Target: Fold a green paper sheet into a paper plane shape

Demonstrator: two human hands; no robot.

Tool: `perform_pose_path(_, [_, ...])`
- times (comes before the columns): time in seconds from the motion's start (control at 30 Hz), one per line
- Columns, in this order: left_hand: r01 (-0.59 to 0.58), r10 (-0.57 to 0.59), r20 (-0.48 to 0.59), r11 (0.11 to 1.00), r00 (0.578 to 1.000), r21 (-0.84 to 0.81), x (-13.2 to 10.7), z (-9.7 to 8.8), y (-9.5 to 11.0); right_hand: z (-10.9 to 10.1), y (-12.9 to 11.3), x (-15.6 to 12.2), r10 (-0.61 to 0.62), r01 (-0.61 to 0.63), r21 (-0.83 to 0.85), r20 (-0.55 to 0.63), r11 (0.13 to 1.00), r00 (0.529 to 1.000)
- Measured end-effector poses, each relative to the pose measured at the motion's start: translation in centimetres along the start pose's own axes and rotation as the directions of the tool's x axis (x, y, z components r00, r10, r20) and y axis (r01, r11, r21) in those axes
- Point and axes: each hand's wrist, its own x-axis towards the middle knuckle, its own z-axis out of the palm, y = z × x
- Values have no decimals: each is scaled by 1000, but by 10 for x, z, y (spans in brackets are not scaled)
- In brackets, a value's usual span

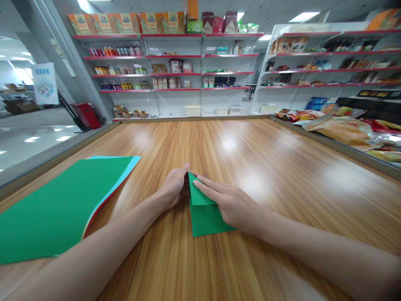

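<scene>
A folded sheet of green paper (208,219) lies on the wooden table in front of me, with a smaller flap folded down over its upper part. My left hand (177,186) pinches the paper's upper left corner between thumb and fingers; its other fingers curl out of sight behind the edge. Across the flap, my right hand (230,200) lies with its fingers stretched out, the tips close to that same corner. The palm covers the right side of the paper. To the left of my forearm rests a stack of coloured paper (69,200), green on top, with blue and red edges showing.
The wooden table (266,251) has a raised rim. Packaged snacks (344,129) lie beyond its right edge. Shelves (175,75) with boxes and bottles stand behind. A red cart-like object (87,116) is on the floor at the left.
</scene>
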Motion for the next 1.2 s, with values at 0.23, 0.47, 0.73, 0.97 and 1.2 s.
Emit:
perform_pose_path(0.23, [-32, 33, -30, 999, 999, 34, 0, 0, 0, 0, 0, 0, -12, 12, 0, -14, 1000, 1000])
perform_pose_path(0.47, [-29, 29, -2, 999, 1000, 35, 1, -1, -1, 0, 1, -1, -7, 7, -25, 12, 1000, 1000])
perform_pose_path(0.73, [3, -3, 4, 1000, 1000, 4, 1, -1, 0, 2, 5, 3, 97, -70, 217, -118, 974, 988])
perform_pose_path(0.97, [-467, 473, 192, 576, 860, 671, -4, -7, -12, 4, 27, 1, 450, -423, 185, -140, 887, 882])
perform_pose_path(1.2, [-514, 383, 517, -120, 765, 849, -8, -13, -14, 8, 30, -2, 377, -357, 161, -115, 920, 919])
